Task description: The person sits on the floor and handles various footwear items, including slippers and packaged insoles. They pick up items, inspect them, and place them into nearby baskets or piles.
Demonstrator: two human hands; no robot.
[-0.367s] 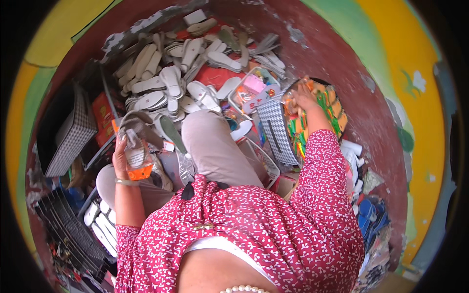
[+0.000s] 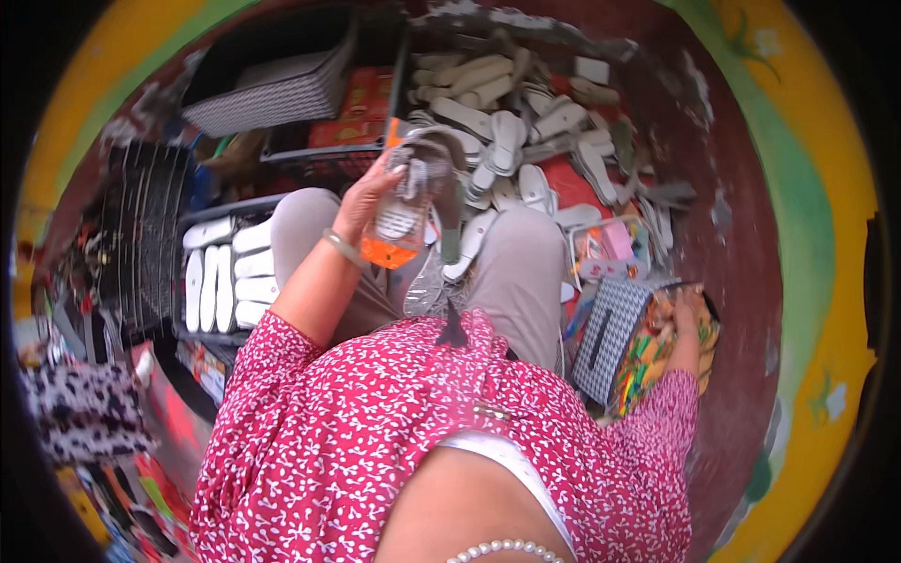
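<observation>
My left hand (image 2: 366, 199) is raised above my left knee, closed around a clear plastic packet (image 2: 394, 223) with orange ends and a white label. Something greyish shows inside it. Just behind the packet is a grey-brown slipper (image 2: 445, 155), partly covered. Over at the right, my right hand (image 2: 685, 314) reaches into a black-and-white houndstooth fabric box (image 2: 615, 328). Its fingers touch the orange, yellow and green bundles (image 2: 648, 361) inside, and the fingertips are too blurred and covered to show whether they grip anything.
White slipper soles (image 2: 507, 141) lie heaped ahead. A small basket (image 2: 615, 267) with a pink block stands beyond the fabric box. On the left are a crate of white soles (image 2: 222, 281), stacked black trays (image 2: 150, 235) and another houndstooth box (image 2: 272, 98). A maroon wall (image 2: 741, 188) curves round the right.
My view has swung left, so the surroundings sit farther right in the picture. My left hand still holds the packet; my right hand remains in the fabric box.
</observation>
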